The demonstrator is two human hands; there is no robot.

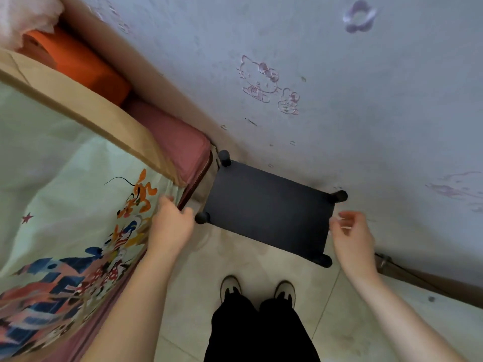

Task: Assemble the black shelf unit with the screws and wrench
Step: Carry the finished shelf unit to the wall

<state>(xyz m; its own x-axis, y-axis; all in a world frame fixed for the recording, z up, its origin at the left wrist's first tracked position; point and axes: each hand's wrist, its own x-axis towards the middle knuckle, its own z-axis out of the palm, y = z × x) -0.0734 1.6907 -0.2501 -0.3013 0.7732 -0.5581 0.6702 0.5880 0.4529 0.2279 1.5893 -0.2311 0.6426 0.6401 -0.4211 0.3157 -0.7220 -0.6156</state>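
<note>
A: Against the wall [339, 100], just beside the bed [78, 178] end: black shelf unit [269, 210] stands on the tile floor [248, 259], four post caps on.

B: Looks nearly done. Screws, wrench?

A: None in view.

B: Hands?

A: Left hand [171, 226] by the shelf's left corner, right hand [351, 236] by its right edge. Fingers loosely curled, apart, gripping nothing.
</note>
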